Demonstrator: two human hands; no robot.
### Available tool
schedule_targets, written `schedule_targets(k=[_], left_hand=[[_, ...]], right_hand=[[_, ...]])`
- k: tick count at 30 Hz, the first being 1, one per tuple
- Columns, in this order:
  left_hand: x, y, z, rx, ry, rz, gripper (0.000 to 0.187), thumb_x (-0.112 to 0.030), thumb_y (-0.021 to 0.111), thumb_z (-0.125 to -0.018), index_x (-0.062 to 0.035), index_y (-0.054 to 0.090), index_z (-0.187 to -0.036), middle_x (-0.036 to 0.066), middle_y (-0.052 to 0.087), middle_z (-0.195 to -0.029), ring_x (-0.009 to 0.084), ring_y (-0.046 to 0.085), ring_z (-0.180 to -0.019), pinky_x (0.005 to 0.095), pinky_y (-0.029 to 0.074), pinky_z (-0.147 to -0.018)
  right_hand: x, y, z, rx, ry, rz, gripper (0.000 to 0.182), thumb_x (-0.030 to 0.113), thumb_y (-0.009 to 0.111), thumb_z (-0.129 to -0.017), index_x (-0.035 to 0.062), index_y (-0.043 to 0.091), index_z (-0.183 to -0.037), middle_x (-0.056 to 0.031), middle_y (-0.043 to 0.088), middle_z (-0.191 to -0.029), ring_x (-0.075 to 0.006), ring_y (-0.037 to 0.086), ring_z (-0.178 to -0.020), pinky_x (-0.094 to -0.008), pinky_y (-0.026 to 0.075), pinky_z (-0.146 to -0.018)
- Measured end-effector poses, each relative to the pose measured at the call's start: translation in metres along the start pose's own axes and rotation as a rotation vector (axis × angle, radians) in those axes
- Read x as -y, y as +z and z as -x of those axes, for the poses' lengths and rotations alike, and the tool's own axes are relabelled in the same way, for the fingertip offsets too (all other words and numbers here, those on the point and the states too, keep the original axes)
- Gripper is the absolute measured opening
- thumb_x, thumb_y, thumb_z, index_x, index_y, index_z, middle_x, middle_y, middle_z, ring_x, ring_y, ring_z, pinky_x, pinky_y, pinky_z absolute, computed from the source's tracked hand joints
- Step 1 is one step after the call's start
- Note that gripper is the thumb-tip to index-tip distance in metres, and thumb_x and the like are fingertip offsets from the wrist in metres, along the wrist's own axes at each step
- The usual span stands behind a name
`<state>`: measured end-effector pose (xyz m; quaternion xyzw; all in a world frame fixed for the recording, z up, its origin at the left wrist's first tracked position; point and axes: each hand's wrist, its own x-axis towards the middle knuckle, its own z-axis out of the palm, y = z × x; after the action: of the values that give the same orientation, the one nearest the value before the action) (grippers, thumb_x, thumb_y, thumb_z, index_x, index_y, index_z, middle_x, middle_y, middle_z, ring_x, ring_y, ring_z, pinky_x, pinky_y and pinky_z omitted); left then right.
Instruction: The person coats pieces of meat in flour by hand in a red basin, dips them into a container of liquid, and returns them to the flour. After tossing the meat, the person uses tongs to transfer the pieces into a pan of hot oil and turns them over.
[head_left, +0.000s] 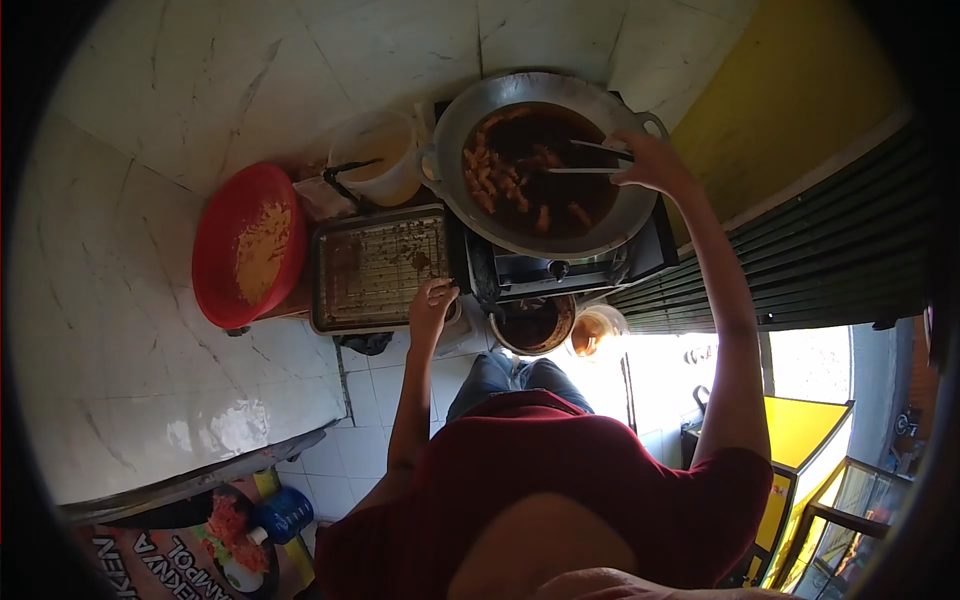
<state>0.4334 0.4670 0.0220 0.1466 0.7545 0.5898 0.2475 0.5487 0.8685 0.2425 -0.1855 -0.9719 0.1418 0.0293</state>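
My right hand [645,162] grips metal tongs [585,170] over a big wok [453,115]. The tongs' two arms are apart and reach in over dark oil. Browned fried pieces [495,175] float mostly on the oil's left side, and a few lie near the tongs. At the lower right corner of a metal tray with a wire rack [375,255], my left hand [435,295] has its fingers bent and close together. What those fingers hold, if anything, I cannot tell. Brown crumbs dot the rack.
The wok sits on a gas stove [560,272]. Left of the tray stands a red basin [215,250] with pale flour-like stuff. A whitish bucket [400,165] is behind the tray. Below the stove are a dark-stained pot [535,328] and a pale container [597,328].
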Motion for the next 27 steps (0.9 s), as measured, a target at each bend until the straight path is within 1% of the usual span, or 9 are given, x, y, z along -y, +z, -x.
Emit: schedule_targets(k=[2, 6, 8, 12, 14, 17, 20, 24, 27], left_hand=[[0.004, 0.001, 0.0, -0.02, 0.004, 0.002, 0.041, -0.024, 0.073, -0.082, 0.0021, 0.061, -0.111, 0.015, 0.067, -0.102, 0.02, 0.065, -0.094, 0.0301, 0.051, -0.081], [0.013, 0.005, 0.0, -0.076, 0.072, 0.043, 0.044, -0.026, 0.074, -0.082, 0.0021, 0.06, -0.112, 0.016, 0.067, -0.1, 0.0203, 0.065, -0.092, 0.0301, 0.051, -0.079], [0.017, 0.006, 0.0, -0.084, 0.027, 0.04, 0.045, -0.027, 0.075, -0.082, 0.0022, 0.06, -0.113, 0.016, 0.067, -0.1, 0.02, 0.065, -0.092, 0.03, 0.051, -0.079], [0.002, 0.005, 0.006, -0.103, -0.053, -0.047, 0.048, -0.031, 0.074, -0.081, 0.0014, 0.06, -0.114, 0.016, 0.068, -0.103, 0.021, 0.066, -0.095, 0.0298, 0.05, -0.081], [0.009, 0.005, 0.006, -0.106, -0.029, -0.015, 0.049, -0.032, 0.075, -0.08, 0.001, 0.061, -0.113, 0.016, 0.068, -0.101, 0.0201, 0.066, -0.092, 0.0295, 0.05, -0.079], [0.021, 0.006, 0.001, -0.13, -0.007, 0.005, 0.049, -0.033, 0.076, -0.079, 0.0005, 0.061, -0.112, 0.015, 0.069, -0.099, 0.019, 0.066, -0.089, 0.0294, 0.05, -0.077], [0.022, 0.006, 0.001, -0.151, -0.01, -0.018, 0.049, -0.033, 0.077, -0.079, 0.0003, 0.062, -0.111, 0.015, 0.069, -0.097, 0.0189, 0.066, -0.088, 0.0292, 0.05, -0.077], [0.025, 0.005, 0.0, -0.148, 0.033, -0.01, 0.049, -0.033, 0.077, -0.078, -0.0001, 0.062, -0.111, 0.015, 0.069, -0.097, 0.0193, 0.066, -0.09, 0.0295, 0.05, -0.078], [0.02, 0.005, 0.002, -0.151, 0.025, -0.01, 0.05, -0.034, 0.078, -0.078, 0.0006, 0.062, -0.11, 0.014, 0.069, -0.097, 0.0191, 0.066, -0.09, 0.0293, 0.05, -0.079]], right_hand=[[0.007, -0.013, 0.005, 0.037, 0.015, 0.004, 0.056, 0.021, 0.078, -0.059, 0.0198, 0.06, -0.111, -0.0078, 0.067, -0.101, -0.0274, 0.064, -0.095, -0.0395, 0.05, -0.08], [0.015, -0.017, 0.018, 0.0, -0.141, 0.017, 0.055, 0.019, 0.079, -0.061, 0.018, 0.061, -0.112, -0.0109, 0.068, -0.093, -0.0289, 0.066, -0.086, -0.039, 0.051, -0.077], [0.01, -0.009, 0.021, -0.015, -0.248, 0.011, 0.054, 0.018, 0.08, -0.061, 0.0181, 0.061, -0.112, -0.0107, 0.068, -0.092, -0.0289, 0.066, -0.085, -0.0394, 0.05, -0.077], [0.027, -0.01, 0.028, 0.094, -0.253, 0.081, 0.051, 0.016, 0.079, -0.063, 0.0182, 0.06, -0.111, -0.0089, 0.067, -0.086, -0.0294, 0.065, -0.08, -0.0409, 0.05, -0.076], [0.032, -0.009, 0.029, 0.121, -0.291, 0.144, 0.051, 0.016, 0.079, -0.063, 0.019, 0.059, -0.111, -0.0083, 0.066, -0.082, -0.0291, 0.065, -0.078, -0.0414, 0.05, -0.074], [0.035, -0.002, 0.029, 0.094, -0.364, 0.157, 0.05, 0.015, 0.078, -0.065, 0.0208, 0.058, -0.111, -0.0072, 0.064, -0.077, -0.0278, 0.064, -0.075, -0.0413, 0.05, -0.071], [0.032, 0.008, 0.026, 0.001, -0.466, 0.15, 0.046, 0.011, 0.075, -0.066, 0.0193, 0.059, -0.108, -0.007, 0.064, -0.075, -0.0272, 0.065, -0.076, -0.0408, 0.05, -0.07], [0.032, 0.014, 0.021, -0.01, -0.469, 0.164, 0.044, 0.011, 0.075, -0.067, 0.0185, 0.059, -0.107, -0.007, 0.063, -0.072, -0.0271, 0.065, -0.073, -0.0401, 0.05, -0.069], [0.029, 0.019, 0.017, -0.017, -0.487, 0.184, 0.044, 0.012, 0.075, -0.068, 0.0191, 0.058, -0.107, -0.0067, 0.062, -0.072, -0.0265, 0.065, -0.072, -0.0397, 0.05, -0.068]])
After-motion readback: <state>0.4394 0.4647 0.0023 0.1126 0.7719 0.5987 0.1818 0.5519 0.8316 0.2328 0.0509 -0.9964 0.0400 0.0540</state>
